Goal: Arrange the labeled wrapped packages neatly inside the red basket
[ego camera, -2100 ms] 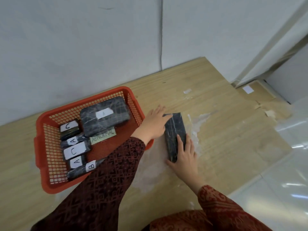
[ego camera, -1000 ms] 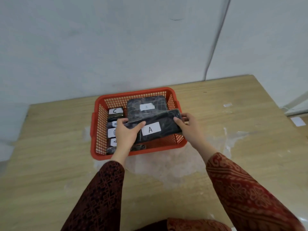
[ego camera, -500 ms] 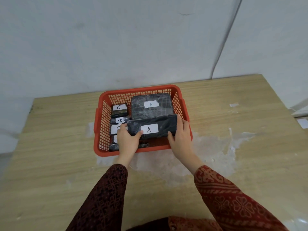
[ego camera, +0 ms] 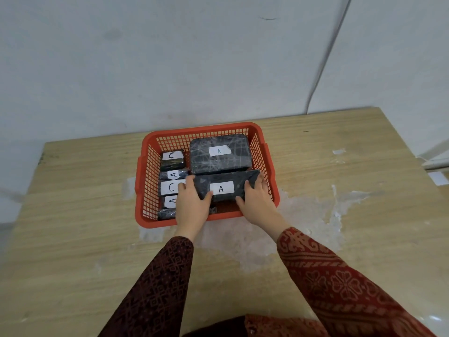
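Observation:
A red mesh basket (ego camera: 145, 181) stands on the wooden table near the wall. Both hands grip a long black wrapped package labeled A (ego camera: 227, 184) inside the basket's front right part: my left hand (ego camera: 192, 205) holds its left end and my right hand (ego camera: 255, 200) its right end. Directly behind it lies a larger black package labeled A (ego camera: 220, 153). A column of small packages labeled C (ego camera: 172, 158), A (ego camera: 173, 174), C (ego camera: 170, 188) and A (ego camera: 170, 201) fills the left side, partly hidden by my left hand.
The wooden table (ego camera: 73, 215) has white scuffed patches in front of and to the right of the basket. A grey wall with a thin cable (ego camera: 323, 69) rises right behind the basket. The table's right edge drops to a pale floor.
The long package was picked up from the table at the right, turned label-up and carried into the basket. It now sits lower, in front of the large A package, with both hands still on it.

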`<state>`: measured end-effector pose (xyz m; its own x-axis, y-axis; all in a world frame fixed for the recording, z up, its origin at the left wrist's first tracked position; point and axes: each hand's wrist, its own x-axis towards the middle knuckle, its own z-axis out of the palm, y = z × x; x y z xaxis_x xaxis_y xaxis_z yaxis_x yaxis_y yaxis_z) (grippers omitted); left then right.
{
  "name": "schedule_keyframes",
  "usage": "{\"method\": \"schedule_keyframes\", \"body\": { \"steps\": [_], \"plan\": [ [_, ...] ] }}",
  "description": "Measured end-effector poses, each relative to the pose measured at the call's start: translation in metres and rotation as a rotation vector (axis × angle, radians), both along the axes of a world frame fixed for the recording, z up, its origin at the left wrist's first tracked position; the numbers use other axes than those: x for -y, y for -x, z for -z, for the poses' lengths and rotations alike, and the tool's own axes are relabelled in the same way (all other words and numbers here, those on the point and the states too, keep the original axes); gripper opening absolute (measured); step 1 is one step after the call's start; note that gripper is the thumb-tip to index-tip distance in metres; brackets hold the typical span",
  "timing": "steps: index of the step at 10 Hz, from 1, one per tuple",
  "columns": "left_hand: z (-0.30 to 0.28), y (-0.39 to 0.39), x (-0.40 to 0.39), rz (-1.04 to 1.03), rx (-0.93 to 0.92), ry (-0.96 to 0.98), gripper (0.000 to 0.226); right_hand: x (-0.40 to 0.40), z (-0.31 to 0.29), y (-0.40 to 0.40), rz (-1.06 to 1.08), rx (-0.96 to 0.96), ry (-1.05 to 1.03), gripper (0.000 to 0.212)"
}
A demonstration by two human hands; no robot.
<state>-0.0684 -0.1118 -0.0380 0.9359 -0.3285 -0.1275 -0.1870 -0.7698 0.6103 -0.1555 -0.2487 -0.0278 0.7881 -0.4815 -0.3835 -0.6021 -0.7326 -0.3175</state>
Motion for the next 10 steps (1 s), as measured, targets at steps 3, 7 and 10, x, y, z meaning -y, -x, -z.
{"method": "schedule_keyframes", "body": {
  "steps": [3, 7, 10],
  "plan": [
    [0.005, 0.008, -0.003, 0.266, 0.202, -0.351, 0.069, 0.005, 0.007, -0.007, -0.025, -0.073, -0.054, 0.069],
    [-0.007, 0.003, -0.022, 0.574, 0.070, -0.433, 0.084, 0.011, -0.001, 0.014, -0.302, 0.026, 0.296, 0.061],
    [-0.055, -0.017, -0.020, 0.725, 0.026, -0.612, 0.081, 0.016, -0.044, -0.017, -0.421, -0.382, 0.067, 0.073]
  ]
}}
